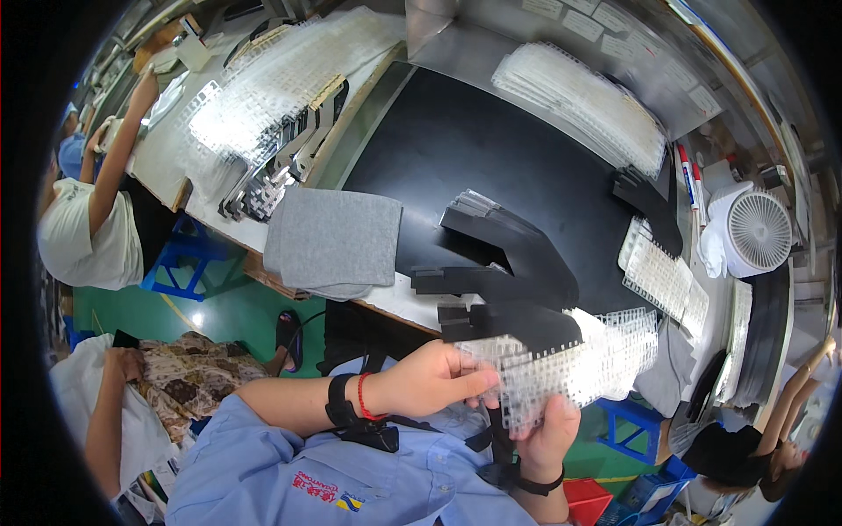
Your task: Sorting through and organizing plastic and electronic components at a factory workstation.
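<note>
Both hands meet low in the head view, just in front of the person's chest, over the near edge of the desk [456,149]. The left hand [430,379] comes in from the left, a red cord and a black strap on its wrist; its fingers are curled closed on the left end of a stack of clear perforated plastic trays [570,364]. The right hand [545,434] sits beneath the same stack, palm up, fingers wrapped around the lower edge, a black strap on its wrist. The stack is held clear of the desk surface, tilted, with its right end fanned out toward a grey cloth [668,373] hanging at the desk's right edge.

Just beyond the held stack, black moulded trays [517,263] lie fanned in overlapping layers on the black mat. A folded grey cloth pad [333,237] lies left of them at the desk's near edge. Another pile of clear trays [583,105] rests at the far right of the mat, and a smaller clear tray [662,276] lies near the right edge. A small white fan [754,230] stands right of it, with marker pens [688,180] just beside

On the neighbouring desk to the left, clear trays [272,88] lie spread out, and another person's arm [118,149] reaches over them
</note>
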The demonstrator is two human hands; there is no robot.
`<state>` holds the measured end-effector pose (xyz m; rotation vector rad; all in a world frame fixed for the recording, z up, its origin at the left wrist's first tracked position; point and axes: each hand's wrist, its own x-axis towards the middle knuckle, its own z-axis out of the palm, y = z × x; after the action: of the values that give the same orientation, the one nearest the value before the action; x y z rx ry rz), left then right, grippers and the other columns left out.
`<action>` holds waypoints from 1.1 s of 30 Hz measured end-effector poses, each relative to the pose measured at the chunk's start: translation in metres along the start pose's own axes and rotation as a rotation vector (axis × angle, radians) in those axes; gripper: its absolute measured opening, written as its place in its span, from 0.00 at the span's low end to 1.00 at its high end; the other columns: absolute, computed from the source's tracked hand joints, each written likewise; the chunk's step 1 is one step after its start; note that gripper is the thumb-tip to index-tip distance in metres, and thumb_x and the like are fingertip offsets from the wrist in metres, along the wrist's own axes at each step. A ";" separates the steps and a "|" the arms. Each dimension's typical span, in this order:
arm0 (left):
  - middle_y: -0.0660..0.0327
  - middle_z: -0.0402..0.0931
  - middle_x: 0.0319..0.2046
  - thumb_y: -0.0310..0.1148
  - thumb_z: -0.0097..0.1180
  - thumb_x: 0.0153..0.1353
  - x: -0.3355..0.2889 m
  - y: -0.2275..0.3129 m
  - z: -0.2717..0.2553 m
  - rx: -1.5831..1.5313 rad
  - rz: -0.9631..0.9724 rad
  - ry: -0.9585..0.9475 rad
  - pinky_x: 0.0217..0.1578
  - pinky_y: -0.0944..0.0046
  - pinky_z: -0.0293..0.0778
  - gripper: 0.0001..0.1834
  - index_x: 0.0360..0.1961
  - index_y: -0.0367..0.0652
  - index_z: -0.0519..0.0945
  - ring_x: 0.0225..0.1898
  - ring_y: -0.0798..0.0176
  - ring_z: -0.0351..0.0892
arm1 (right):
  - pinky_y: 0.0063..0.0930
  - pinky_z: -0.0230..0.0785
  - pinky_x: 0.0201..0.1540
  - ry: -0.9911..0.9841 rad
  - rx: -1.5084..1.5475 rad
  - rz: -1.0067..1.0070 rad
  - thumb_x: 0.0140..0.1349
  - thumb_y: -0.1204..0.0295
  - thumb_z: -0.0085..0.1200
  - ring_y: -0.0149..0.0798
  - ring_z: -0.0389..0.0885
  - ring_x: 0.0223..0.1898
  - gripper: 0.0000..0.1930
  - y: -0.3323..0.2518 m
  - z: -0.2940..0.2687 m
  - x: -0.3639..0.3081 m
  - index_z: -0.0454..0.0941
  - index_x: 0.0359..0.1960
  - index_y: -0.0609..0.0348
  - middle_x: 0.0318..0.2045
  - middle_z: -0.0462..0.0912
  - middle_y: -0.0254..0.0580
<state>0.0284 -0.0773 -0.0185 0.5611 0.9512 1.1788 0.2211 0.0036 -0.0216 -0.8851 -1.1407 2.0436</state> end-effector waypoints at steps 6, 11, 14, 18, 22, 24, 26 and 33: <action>0.65 0.76 0.31 0.29 0.53 0.61 0.001 -0.002 0.006 0.009 0.243 0.043 0.36 0.74 0.71 0.16 0.50 0.38 0.70 0.34 0.75 0.74 | 0.28 0.72 0.44 -0.068 0.088 -0.082 0.63 0.62 0.49 0.37 0.79 0.41 0.24 -0.009 0.007 -0.004 0.66 0.50 0.75 0.42 0.78 0.47; 0.65 0.79 0.31 0.32 0.50 0.64 -0.003 0.006 0.003 0.082 0.038 0.046 0.37 0.72 0.72 0.11 0.42 0.36 0.78 0.34 0.74 0.75 | 0.19 0.61 0.19 0.026 -0.117 0.072 0.67 0.62 0.42 0.28 0.71 0.16 0.21 -0.006 0.007 0.000 0.73 0.22 0.67 0.18 0.77 0.44; 0.66 0.78 0.32 0.35 0.50 0.65 -0.002 -0.005 -0.003 0.046 0.043 -0.033 0.35 0.74 0.70 0.13 0.41 0.36 0.78 0.32 0.75 0.72 | 0.18 0.61 0.17 -0.025 -0.171 0.105 0.67 0.61 0.41 0.28 0.72 0.16 0.20 0.001 0.004 0.001 0.73 0.29 0.69 0.21 0.78 0.44; 0.65 0.78 0.32 0.35 0.47 0.66 -0.002 -0.004 -0.002 0.024 0.036 -0.049 0.36 0.73 0.71 0.14 0.38 0.35 0.78 0.32 0.75 0.73 | 0.18 0.62 0.15 -0.040 -0.090 0.085 0.67 0.58 0.40 0.28 0.72 0.16 0.22 0.002 0.015 0.005 0.73 0.37 0.71 0.23 0.79 0.45; 0.63 0.78 0.32 0.36 0.44 0.67 -0.003 -0.008 -0.005 0.114 0.136 -0.114 0.35 0.73 0.71 0.15 0.38 0.35 0.78 0.31 0.74 0.73 | 0.21 0.63 0.19 0.019 0.020 0.104 0.67 0.60 0.42 0.30 0.72 0.16 0.21 0.003 0.019 0.008 0.75 0.28 0.70 0.25 0.80 0.47; 0.64 0.78 0.31 0.38 0.44 0.68 -0.003 -0.005 -0.004 0.040 0.104 -0.074 0.34 0.73 0.70 0.16 0.36 0.36 0.78 0.30 0.75 0.72 | 0.18 0.61 0.13 -0.049 -0.054 0.121 0.67 0.57 0.41 0.28 0.71 0.14 0.23 0.001 0.014 0.007 0.71 0.41 0.73 0.24 0.78 0.47; 0.65 0.78 0.30 0.40 0.43 0.68 -0.004 -0.002 -0.001 -0.035 0.075 -0.034 0.33 0.74 0.69 0.17 0.35 0.38 0.78 0.29 0.75 0.71 | 0.18 0.61 0.13 -0.074 -0.034 0.096 0.66 0.56 0.42 0.27 0.70 0.13 0.24 -0.004 0.009 0.004 0.70 0.42 0.74 0.23 0.78 0.47; 0.65 0.77 0.31 0.41 0.39 0.69 0.001 -0.012 -0.004 0.003 0.096 -0.107 0.35 0.72 0.68 0.19 0.37 0.36 0.77 0.30 0.74 0.70 | 0.19 0.64 0.15 -0.118 0.037 0.201 0.67 0.55 0.41 0.29 0.71 0.14 0.24 -0.005 0.007 0.007 0.71 0.39 0.72 0.24 0.79 0.46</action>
<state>0.0315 -0.0806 -0.0305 0.6721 0.8423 1.2204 0.2126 0.0077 -0.0156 -0.9017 -1.1097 2.2996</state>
